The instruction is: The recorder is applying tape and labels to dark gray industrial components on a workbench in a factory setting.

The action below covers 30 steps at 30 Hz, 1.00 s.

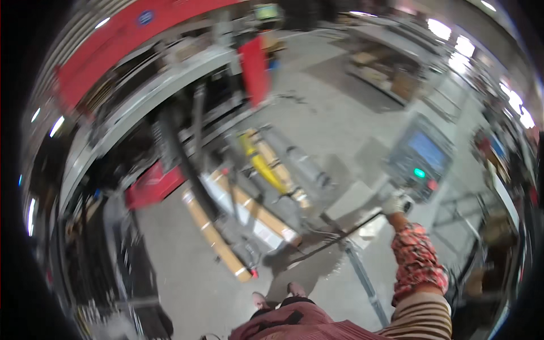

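Observation:
My right hand (395, 202), in a pale glove, reaches forward to the lower left edge of a control panel (411, 164). It touches or nearly touches that edge; motion blur hides how the fingers lie. A patterned red sleeve cover (418, 258) wraps my right forearm. On the panel are a lit blue screen (428, 150), a glowing green button (419, 173) and a red button (432, 185). My left hand is outside the picture.
Long cardboard boxes (215, 235) and a yellow long piece (263, 167) lie on the floor ahead. A large machine with a red beam (130, 42) stands at left. A metal leg (365, 277) rises at my right. Farther back is a loaded worktable (385, 68).

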{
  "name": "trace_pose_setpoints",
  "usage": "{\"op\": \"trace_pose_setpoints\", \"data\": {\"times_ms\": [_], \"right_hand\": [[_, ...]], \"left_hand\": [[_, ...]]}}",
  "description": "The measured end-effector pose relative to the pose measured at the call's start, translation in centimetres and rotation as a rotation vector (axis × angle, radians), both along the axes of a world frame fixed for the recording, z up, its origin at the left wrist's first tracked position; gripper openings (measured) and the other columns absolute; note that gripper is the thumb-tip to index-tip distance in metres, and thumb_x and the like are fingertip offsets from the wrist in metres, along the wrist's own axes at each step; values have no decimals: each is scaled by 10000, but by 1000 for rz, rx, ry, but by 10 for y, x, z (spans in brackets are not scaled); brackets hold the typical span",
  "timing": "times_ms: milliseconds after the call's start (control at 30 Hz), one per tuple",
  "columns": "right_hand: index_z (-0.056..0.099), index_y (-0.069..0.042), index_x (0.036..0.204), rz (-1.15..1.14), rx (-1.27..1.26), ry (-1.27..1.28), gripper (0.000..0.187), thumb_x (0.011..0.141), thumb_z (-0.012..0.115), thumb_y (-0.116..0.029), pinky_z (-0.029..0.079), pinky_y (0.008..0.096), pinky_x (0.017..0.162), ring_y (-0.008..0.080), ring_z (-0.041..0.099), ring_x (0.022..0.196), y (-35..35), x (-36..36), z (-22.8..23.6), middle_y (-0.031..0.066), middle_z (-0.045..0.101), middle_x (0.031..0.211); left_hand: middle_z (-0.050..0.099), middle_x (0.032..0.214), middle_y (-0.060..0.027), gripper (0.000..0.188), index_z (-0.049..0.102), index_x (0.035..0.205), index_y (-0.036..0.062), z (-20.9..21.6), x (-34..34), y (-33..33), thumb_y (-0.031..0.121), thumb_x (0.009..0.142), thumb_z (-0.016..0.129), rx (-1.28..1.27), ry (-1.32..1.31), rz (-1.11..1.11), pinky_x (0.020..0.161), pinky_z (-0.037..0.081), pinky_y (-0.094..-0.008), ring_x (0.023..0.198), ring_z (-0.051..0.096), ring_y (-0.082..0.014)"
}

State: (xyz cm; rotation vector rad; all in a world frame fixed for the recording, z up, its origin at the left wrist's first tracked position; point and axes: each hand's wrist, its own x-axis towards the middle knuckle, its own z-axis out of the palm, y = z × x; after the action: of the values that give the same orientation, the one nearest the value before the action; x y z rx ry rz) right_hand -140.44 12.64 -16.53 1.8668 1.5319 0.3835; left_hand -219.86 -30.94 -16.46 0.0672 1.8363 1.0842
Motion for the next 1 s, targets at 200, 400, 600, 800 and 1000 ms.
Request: {"op": "trace_pose_setpoints", "data": {"times_ms": [200, 400, 600, 800, 1000], "right_hand": [[556, -132, 1144, 196, 272, 536, 605, 624, 768, -356, 295, 464, 1032, 324, 480, 1135, 2, -73, 89, 120, 574, 1110], [568, -85, 1046, 657, -334, 963, 229, 846, 539, -192, 479, 410, 772, 281, 594, 915, -52, -155, -125, 140, 628, 947], [585, -61, 1118, 279, -1111, 1428, 385, 817, 617, -298, 481, 397, 803, 273, 588, 963, -143, -291, -179, 155, 618, 1017], [601, -58, 1014, 503, -955, 1154, 332, 803, 642, -311, 477, 392, 713, 256, 589, 835, -58, -320, -185, 135, 617, 914], [636, -69, 797, 108, -525, 1251, 233, 834, 564, -288, 470, 386, 530, 217, 602, 596, 23, -388, -204, 80, 633, 710]], "left_hand": [[457, 588, 44, 119, 606, 860, 105, 53, 43, 26, 217, 841, 570, 173, -4, 128, 438, 336, -219, 500, 429, -70], [614, 740, -17, 146, 654, 896, 56, 109, 79, 112, 175, 841, 587, 134, -19, 97, 520, 407, -264, 585, 507, -111], [608, 707, -16, 138, 670, 893, 29, 63, 14, 65, 117, 817, 594, -49, 250, -50, 506, 387, -296, 576, 498, -126], [679, 910, -121, 243, 663, 991, 56, -33, -211, -98, 73, 773, 558, -447, 965, -674, 663, 514, -348, 788, 649, -235], [565, 645, -19, 217, 670, 779, 148, 122, -498, -248, 197, 883, 487, -327, 1352, 667, 489, 426, -364, 481, 475, -162]]}}
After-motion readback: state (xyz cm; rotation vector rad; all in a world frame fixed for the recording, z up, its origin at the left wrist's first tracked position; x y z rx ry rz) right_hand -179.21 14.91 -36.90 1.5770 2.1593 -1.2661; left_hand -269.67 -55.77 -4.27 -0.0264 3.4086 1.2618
